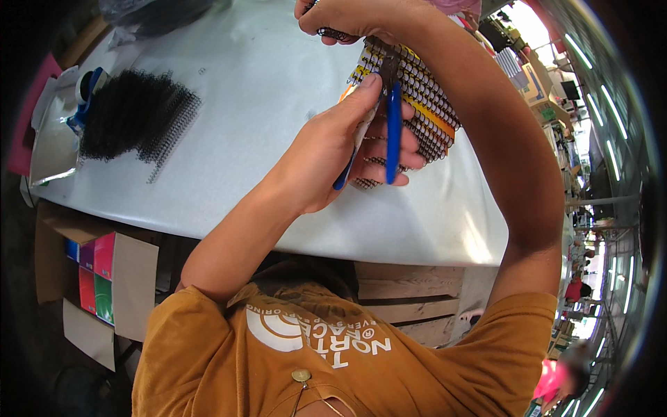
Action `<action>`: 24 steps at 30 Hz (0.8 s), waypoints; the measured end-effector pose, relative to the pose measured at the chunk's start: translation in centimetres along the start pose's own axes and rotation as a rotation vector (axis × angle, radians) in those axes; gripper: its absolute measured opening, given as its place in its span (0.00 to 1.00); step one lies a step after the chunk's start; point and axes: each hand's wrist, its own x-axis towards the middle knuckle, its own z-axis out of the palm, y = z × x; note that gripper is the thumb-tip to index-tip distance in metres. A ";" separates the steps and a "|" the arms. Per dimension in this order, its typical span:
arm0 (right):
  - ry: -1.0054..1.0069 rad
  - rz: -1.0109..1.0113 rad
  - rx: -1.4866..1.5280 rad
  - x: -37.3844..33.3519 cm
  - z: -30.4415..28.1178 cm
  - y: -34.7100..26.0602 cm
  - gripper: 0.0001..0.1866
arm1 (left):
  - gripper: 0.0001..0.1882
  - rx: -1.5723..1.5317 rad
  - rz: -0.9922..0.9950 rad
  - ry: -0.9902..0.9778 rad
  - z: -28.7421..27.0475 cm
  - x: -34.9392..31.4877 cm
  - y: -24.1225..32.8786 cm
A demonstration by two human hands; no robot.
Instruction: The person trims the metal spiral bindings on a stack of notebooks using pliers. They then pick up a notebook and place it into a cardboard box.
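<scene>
Grasping one pair of blue-handled pliers [394, 132] in the left hand [339, 128], above the centre towards twelve o'clock: thumb tip near the pivot, fingers behind the handles. Pointing the nose to twelve o'clock over one stack of wire-bound pads [425, 90], long axis running from twelve to six, handle ends parted towards six. Slanting from ten to four in the stack: many rows of dark loops, too dense to count.

Curled around a bit of black spiral wire [337, 33], at eleven o'clock of the stack, with the right hand [340, 15]; cannot tell whether joined to the stack.

Lying at ten o'clock on one pale table [257, 104]: one heap of black coils [128, 115], number uncountable. Below, at eight o'clock: one open cardboard box [135, 278].
</scene>
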 end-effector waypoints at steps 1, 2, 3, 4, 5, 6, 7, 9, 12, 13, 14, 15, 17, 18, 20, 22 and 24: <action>0.005 0.022 -0.014 0.0 0.0 -0.2 0.07 | 0.30 -0.139 0.005 -0.173 -0.8 0.4 -0.4; 0.020 0.072 -0.049 0.0 0.2 -1.1 0.07 | 0.30 -0.274 0.017 -0.334 -2.4 0.8 -0.9; 0.035 0.122 -0.084 -0.1 0.3 -2.3 0.08 | 0.29 -0.409 0.029 -0.495 -3.6 0.8 -1.2; 0.052 0.184 -0.117 -0.2 0.4 -2.6 0.08 | 0.29 -0.354 0.022 -0.449 -3.5 0.7 -1.2; 0.061 0.137 -0.083 -0.4 0.2 -2.2 0.08 | 0.29 -0.300 0.015 -0.403 -3.2 0.4 -1.0; 0.069 0.089 -0.049 -0.6 0.0 -1.6 0.08 | 0.29 -0.244 0.010 -0.356 -2.9 0.0 -0.7; 0.081 0.041 -0.015 -0.7 -0.3 -1.1 0.09 | 0.29 -0.142 0.008 -0.272 -2.4 -0.7 -0.4; 0.128 -0.098 0.328 0.8 0.4 0.8 0.09 | 0.30 0.063 0.005 -0.094 -2.2 -2.2 0.3; 0.214 -0.164 0.601 -1.6 -1.1 0.3 0.16 | 0.28 0.723 0.168 0.307 -6.6 -3.6 0.3; 0.208 -0.217 0.716 -2.4 -1.8 0.9 0.16 | 0.26 1.079 0.242 0.540 -9.2 -3.7 -0.1; 0.233 -0.229 0.794 -4.5 -3.3 1.5 0.16 | 0.25 1.383 0.262 0.698 -10.8 -3.0 -0.4; 0.196 -0.315 0.950 -5.6 -4.3 3.7 0.13 | 0.25 1.657 0.153 0.842 -12.7 -3.1 -0.5; 0.092 -0.499 1.273 -6.6 -5.3 7.9 0.08 | 0.28 1.992 -0.100 0.990 -15.6 -3.7 -0.9; 0.067 -0.475 1.314 -8.5 -4.6 7.7 0.05 | 0.29 2.074 0.001 0.993 -16.7 -3.8 -1.8; 0.298 -0.510 1.612 -11.9 -2.5 9.6 0.07 | 0.30 2.221 0.238 0.944 -17.8 -3.0 -3.8; 0.477 -0.463 1.908 -15.4 -0.1 12.8 0.10 | 0.30 1.944 0.307 0.548 -16.8 -1.1 -5.2; 0.624 -0.406 1.975 -19.5 3.5 17.3 0.13 | 0.28 1.759 0.297 0.389 -15.7 0.8 -7.8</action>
